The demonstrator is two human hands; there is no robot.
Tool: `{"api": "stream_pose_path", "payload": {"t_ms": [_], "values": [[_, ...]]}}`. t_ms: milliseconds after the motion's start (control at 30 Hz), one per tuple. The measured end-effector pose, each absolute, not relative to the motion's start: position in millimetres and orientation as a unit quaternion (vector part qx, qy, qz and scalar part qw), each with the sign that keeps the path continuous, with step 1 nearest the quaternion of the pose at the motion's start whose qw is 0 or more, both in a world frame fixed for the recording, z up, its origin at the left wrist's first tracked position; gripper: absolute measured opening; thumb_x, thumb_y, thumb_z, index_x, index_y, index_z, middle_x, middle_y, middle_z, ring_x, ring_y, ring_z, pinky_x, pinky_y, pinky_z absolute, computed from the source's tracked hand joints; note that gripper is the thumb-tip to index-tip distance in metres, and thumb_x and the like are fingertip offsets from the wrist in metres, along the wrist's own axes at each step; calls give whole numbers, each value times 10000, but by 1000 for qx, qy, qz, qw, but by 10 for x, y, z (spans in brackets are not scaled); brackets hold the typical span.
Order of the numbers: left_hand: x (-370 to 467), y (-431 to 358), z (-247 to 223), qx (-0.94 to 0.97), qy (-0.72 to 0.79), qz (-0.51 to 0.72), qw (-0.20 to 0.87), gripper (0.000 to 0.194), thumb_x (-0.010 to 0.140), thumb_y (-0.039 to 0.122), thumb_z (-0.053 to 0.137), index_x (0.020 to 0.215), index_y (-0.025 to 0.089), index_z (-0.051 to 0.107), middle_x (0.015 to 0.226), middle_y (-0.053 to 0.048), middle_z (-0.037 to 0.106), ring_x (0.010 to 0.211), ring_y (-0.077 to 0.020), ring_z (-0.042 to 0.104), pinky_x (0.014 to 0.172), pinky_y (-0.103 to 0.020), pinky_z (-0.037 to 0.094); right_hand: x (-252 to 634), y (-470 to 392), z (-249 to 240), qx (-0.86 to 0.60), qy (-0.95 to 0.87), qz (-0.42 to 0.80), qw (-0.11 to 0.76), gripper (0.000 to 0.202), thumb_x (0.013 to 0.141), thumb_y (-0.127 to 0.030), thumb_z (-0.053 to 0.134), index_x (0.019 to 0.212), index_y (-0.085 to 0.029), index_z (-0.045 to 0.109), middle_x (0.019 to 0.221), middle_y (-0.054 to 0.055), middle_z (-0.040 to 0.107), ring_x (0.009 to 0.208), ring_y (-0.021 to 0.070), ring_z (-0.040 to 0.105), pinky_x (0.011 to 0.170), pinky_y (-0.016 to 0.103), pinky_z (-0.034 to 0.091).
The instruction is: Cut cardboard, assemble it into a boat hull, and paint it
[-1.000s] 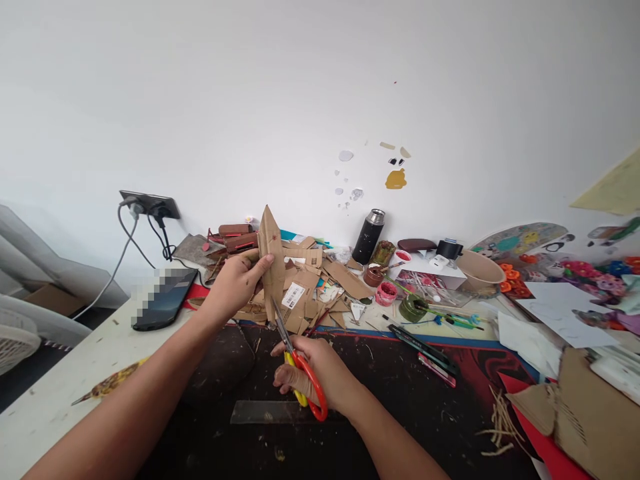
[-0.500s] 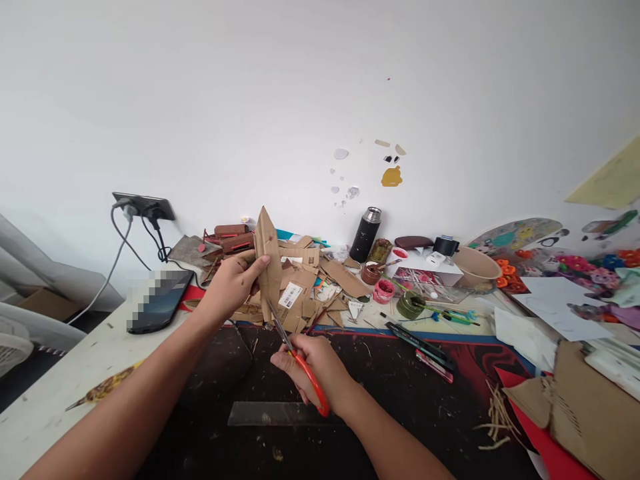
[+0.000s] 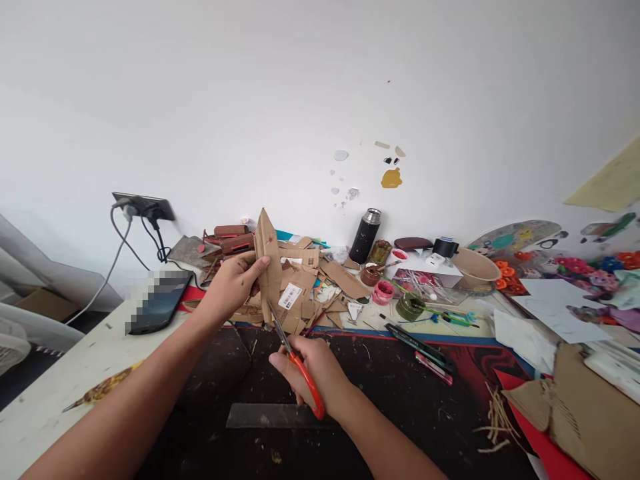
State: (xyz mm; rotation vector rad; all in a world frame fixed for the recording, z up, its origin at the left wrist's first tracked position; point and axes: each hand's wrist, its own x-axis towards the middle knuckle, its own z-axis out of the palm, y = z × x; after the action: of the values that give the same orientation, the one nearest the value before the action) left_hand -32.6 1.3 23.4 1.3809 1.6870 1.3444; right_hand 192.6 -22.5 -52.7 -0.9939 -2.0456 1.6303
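My left hand (image 3: 239, 285) pinches a long, pointed piece of cardboard (image 3: 269, 270) between thumb and fingers and holds it upright, tip at the top. In my right hand (image 3: 320, 373) is a pair of scissors (image 3: 309, 385) with orange-red handles. Their blades reach up to the lower end of the cardboard piece and touch or overlap it; whether they are cutting into it I cannot tell. Behind both hands lies a heap of cardboard scraps (image 3: 345, 277). Beneath my right hand a clear ruler (image 3: 260, 416) rests on the dark mat (image 3: 200, 437).
A black thermos (image 3: 365, 237) stands by the wall, with paint jars (image 3: 383, 292) and a beige bowl (image 3: 475, 267) to its right. A utility knife (image 3: 420, 347) lies on the mat. At left sits a phone-like device (image 3: 167, 303); at right, a cardboard sheet (image 3: 595, 413).
The scissors and my right hand have shifted very slightly left. My left hand keeps the cardboard piece in nearly the same place.
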Motion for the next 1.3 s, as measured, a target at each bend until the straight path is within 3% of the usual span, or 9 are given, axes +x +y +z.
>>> {"api": "stream_pose_path", "payload": {"t_ms": [67, 233, 500, 767, 900, 1067, 1300], "values": [[-327, 13, 235, 518, 631, 503, 284, 480, 852, 648, 714, 922, 174, 728, 530, 29, 535, 459, -144, 468, 451, -248, 331, 1937, -209, -544, -342, -709, 593, 168, 412, 933, -612, 772, 958, -211, 680, 580, -45, 610, 441, 147, 599, 467, 222, 447], [-371, 33, 173, 520, 612, 520, 291, 465, 888, 635, 705, 962, 176, 733, 575, 36, 539, 471, -129, 454, 456, -246, 333, 1959, -168, -577, -308, -707, 610, 184, 447, 893, -606, 831, 1031, -190, 745, 736, 26, 750, 698, 208, 771, 662, 254, 557], [-366, 32, 177, 517, 609, 523, 295, 492, 880, 648, 715, 981, 168, 738, 618, 25, 570, 487, -127, 461, 461, -248, 349, 2030, -145, -475, -287, -745, 579, 166, 673, 769, -647, 922, 1243, -197, 761, 848, 60, 798, 766, 242, 755, 671, 278, 519], [-274, -9, 238, 534, 620, 496, 291, 492, 880, 665, 691, 899, 174, 709, 564, 25, 542, 475, -137, 474, 456, -247, 336, 2037, -150, -485, -259, -717, 629, 148, 755, 788, -649, 909, 1364, -210, 697, 976, 77, 818, 895, 264, 795, 787, 314, 573], [-246, -18, 231, 533, 622, 497, 287, 495, 913, 672, 650, 894, 180, 696, 573, 23, 546, 478, -138, 478, 456, -249, 332, 2028, -166, -521, -273, -699, 640, 165, 657, 844, -649, 863, 1306, -206, 715, 891, 54, 791, 777, 233, 784, 671, 278, 566], [-240, -10, 209, 537, 623, 492, 285, 499, 919, 681, 643, 920, 185, 698, 574, 31, 533, 480, -142, 484, 457, -251, 340, 2009, -169, -619, -288, -674, 661, 157, 624, 880, -674, 814, 1270, -198, 709, 792, 14, 737, 520, 140, 660, 496, 221, 502], [-224, 2, 226, 534, 628, 489, 286, 541, 897, 727, 632, 874, 189, 680, 576, 26, 532, 484, -141, 483, 460, -251, 351, 1980, -179, -574, -307, -679, 648, 157, 556, 898, -696, 783, 1126, -194, 720, 651, -36, 638, 445, 110, 572, 434, 195, 444]]}}
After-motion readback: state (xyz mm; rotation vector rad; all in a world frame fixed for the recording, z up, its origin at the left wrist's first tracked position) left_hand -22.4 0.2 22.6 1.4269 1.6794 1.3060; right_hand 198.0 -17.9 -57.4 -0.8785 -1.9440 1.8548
